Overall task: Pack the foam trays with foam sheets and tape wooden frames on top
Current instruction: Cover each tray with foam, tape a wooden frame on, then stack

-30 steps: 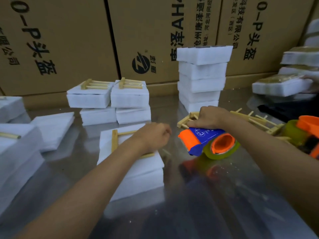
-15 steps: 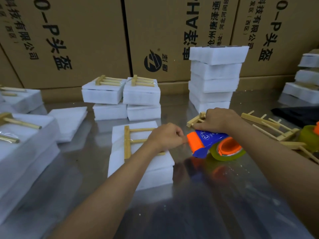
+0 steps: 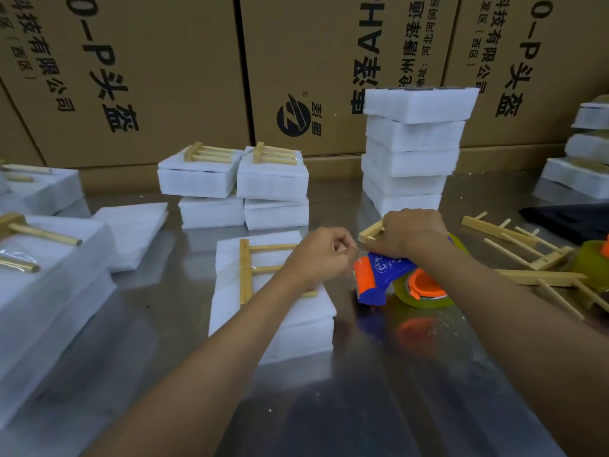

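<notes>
A white foam tray [image 3: 227, 308] lies in the middle of the steel table with a wooden frame [image 3: 245, 270] on top of it. My left hand [image 3: 318, 253] hovers over the tray's right part, fingers curled, pinching the clear tape end. Just right of it my right hand [image 3: 412, 230] grips the blue and orange tape dispenser [image 3: 375, 275], whose roll of clear tape [image 3: 425, 291] rests on the table. The two hands nearly touch at the tape.
Taped foam trays [image 3: 272, 183] stand stacked behind, a taller plain stack [image 3: 412, 150] at back right, more trays [image 3: 39, 258] at left. Loose foam sheets [image 3: 135, 232] lie left of centre. Spare wooden frames [image 3: 527, 252] lie at right. Cardboard boxes [image 3: 164, 77] wall the back.
My left hand has lifted off the frame and moved right to the dispenser's mouth, taking the tape end. My right hand has tilted the dispenser up slightly.
</notes>
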### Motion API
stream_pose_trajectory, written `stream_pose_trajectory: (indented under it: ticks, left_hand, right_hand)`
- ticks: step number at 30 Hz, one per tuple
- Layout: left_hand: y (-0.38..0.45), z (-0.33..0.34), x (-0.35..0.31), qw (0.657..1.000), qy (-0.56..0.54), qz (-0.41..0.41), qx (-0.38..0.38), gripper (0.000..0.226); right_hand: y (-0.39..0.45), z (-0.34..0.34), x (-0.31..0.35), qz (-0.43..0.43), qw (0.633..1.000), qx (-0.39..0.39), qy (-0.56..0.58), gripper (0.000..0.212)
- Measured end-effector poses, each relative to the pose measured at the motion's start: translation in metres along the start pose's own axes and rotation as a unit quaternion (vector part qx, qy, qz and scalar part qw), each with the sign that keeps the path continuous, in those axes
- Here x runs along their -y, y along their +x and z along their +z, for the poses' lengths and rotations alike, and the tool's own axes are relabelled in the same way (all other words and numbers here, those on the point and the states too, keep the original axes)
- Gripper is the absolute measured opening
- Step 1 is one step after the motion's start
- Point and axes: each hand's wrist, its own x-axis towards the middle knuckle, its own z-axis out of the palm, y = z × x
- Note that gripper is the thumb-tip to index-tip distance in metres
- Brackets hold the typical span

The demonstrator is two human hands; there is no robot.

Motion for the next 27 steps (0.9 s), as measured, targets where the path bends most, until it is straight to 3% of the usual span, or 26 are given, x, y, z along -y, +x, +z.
stream_pose_trajectory:
  ticks: [8, 14, 18, 20, 23, 25, 27]
  left_hand:
    - [0.003, 0.001, 0.002, 0.998, -0.041, -0.028, -0.024, 0.012]
    - [0.002, -0.001, 0.001, 0.998, -0.045, -0.029, -0.018, 0.014]
    - [0.001, -0.002, -0.001, 0.998, -0.060, -0.032, 0.003, 0.013]
    - [0.001, -0.002, -0.002, 0.997, -0.066, -0.034, 0.016, 0.019]
    - [0.000, -0.003, -0.004, 0.995, -0.092, -0.031, 0.027, 0.023]
    - [0.000, -0.003, -0.005, 0.993, -0.115, -0.026, 0.027, 0.022]
    - [0.000, -0.004, -0.005, 0.987, -0.155, -0.020, 0.027, 0.020]
  right_hand:
    - [-0.025, -0.002, -0.008, 0.087, 0.992, -0.068, 0.063, 0.048]
    - [-0.065, 0.027, -0.022, 0.166, 0.950, -0.254, 0.076, 0.058]
    - [-0.085, 0.055, -0.020, 0.207, 0.950, -0.219, 0.082, 0.048]
    - [-0.087, 0.053, -0.017, 0.225, 0.939, -0.242, 0.097, 0.043]
    - [-0.089, 0.037, -0.005, 0.154, 0.920, -0.313, 0.178, 0.027]
    - [-0.092, 0.024, 0.014, 0.063, 0.899, -0.323, 0.289, 0.033]
    - [-0.093, 0.015, 0.038, 0.033, 0.862, -0.286, 0.417, 0.041]
